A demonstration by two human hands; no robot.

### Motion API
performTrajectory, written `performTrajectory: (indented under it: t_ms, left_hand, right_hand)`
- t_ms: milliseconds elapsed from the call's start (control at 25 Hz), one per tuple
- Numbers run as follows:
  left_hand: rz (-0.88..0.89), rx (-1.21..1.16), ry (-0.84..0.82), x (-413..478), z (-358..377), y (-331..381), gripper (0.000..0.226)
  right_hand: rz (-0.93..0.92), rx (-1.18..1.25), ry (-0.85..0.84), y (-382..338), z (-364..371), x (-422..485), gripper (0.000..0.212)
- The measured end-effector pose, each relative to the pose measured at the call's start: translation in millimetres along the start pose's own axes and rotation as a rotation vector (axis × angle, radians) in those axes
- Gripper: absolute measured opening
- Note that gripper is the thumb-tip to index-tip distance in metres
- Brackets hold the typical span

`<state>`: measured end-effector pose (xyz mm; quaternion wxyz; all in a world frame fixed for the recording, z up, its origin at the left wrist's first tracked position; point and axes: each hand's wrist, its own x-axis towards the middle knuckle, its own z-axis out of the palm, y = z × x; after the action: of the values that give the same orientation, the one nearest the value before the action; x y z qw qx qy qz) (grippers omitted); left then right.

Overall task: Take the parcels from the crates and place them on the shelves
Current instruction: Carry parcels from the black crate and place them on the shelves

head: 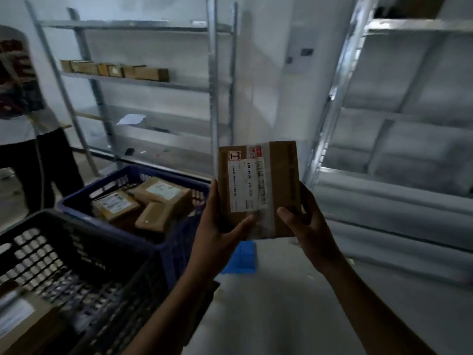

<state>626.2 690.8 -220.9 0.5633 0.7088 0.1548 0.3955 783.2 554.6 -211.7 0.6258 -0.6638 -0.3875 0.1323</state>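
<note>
Closest, at the lower left, is a dark crate (102,234). Beside it both hands are raised. The left hand (217,221) and the right hand (307,224) grip one parcel (258,188) at its two lower corners, with the thumbs on the label side. The parcel stands upright in the air, its long side vertical and its label toward the camera. Behind the left hand, a blue crate (135,171) holds more parcels (158,196). I judge the right shelves (384,190) are nearer, on the right hand's side. The far shelves (179,85), with a row of boxes (115,70), are well apart.
</note>
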Motion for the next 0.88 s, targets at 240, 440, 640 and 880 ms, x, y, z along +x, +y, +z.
performTrajectory:
  t_ms: [240, 440, 640, 880]
  left_hand:
    - [0.01, -0.007, -0.272, -18.7, 206.2, 22.9, 0.101]
    - [0.003, -0.082, -0.439, -47.2, 340.1, 35.4, 0.097]
    - [-0.008, -0.049, -0.563, -46.2, 427.0, 26.3, 0.076]
    - [0.152, 0.444, -0.494, 14.6, 482.0, -15.9, 0.067]
  right_hand:
    - [0.04, -0.072, 0.212, 23.1, -205.7, -67.3, 0.086]
    - [0.079, -0.121, 0.342, 45.3, -329.9, -123.9, 0.082]
    - [0.051, -0.094, 0.464, 69.1, -417.2, -152.0, 0.084]
    - [0.029, -0.089, 0.542, 108.3, -481.6, -139.1, 0.068]
